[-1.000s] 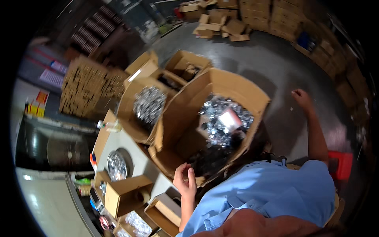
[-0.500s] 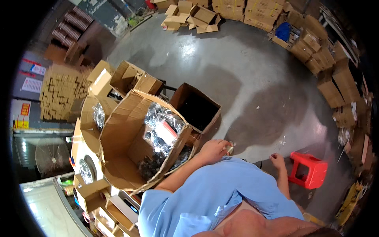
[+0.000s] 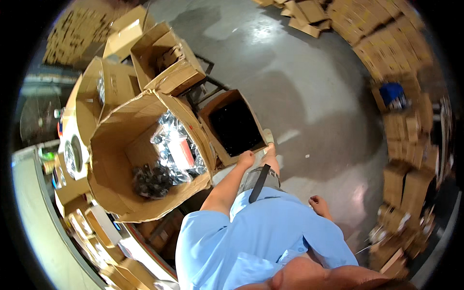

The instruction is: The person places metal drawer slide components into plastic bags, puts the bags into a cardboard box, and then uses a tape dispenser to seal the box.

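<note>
My left hand is curled into a loose fist, nothing visible in it. It overlaps the near rim of an open carton with a black inside; I cannot tell whether it touches. Left of that arm stands a large open carton holding clear plastic-wrapped items, a red-and-white piece and a dark bundle. My right hand hangs low at my other side over the grey floor, fingers bent inward, no object to be made out in it.
Another open carton rests on a dark metal frame beyond the large one. Small cardboard boxes crowd the lower left. Stacked cartons line the right wall. My foot is beside the black-lined carton.
The view has shifted, and the red stool is out of it. My left hand now appears by the black-lined carton's near rim. A leg and foot have come into sight.
</note>
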Demonstrator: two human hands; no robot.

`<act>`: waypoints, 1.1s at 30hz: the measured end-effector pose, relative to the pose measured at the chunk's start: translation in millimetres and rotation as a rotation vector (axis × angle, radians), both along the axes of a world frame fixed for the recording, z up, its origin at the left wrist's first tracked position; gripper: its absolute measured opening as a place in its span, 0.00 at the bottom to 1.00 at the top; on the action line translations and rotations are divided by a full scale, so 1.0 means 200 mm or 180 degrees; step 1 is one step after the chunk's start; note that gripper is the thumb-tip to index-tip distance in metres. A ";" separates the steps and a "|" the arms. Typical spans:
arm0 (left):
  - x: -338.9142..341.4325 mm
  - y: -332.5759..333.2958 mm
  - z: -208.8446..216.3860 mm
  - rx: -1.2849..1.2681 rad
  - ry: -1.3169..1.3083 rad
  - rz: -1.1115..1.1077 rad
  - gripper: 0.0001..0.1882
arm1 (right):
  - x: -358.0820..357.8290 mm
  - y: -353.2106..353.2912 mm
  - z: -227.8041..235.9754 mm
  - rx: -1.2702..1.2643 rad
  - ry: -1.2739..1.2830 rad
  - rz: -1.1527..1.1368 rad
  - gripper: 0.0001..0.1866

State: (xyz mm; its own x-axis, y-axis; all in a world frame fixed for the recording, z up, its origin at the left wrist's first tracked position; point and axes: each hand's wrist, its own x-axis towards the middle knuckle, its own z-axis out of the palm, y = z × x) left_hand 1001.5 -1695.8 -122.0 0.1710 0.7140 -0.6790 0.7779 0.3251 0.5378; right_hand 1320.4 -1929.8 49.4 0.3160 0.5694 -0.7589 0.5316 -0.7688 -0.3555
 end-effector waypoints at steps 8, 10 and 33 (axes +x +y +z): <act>0.03 0.19 -0.59 -0.1154 0.0277 0.1798 0.15 | 0.37 0.90 -0.62 -0.0558 0.0258 0.1605 0.34; 0.13 0.25 -0.68 -0.1079 0.0200 0.1986 0.15 | 0.37 1.08 -0.86 -0.0073 0.0328 0.1697 0.37; 0.55 0.21 -2.26 0.0180 0.0854 0.3225 0.30 | 0.10 1.71 -1.25 -0.1259 -0.1843 0.3948 0.32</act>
State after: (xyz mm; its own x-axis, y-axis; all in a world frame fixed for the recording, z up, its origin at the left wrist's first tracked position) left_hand 1111.2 -1653.7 -573.6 -0.6755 0.4709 -0.5674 0.2519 0.8706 0.4227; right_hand 1339.5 -1587.6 -200.2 0.0930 0.4868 -0.8685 0.9167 0.2985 0.2655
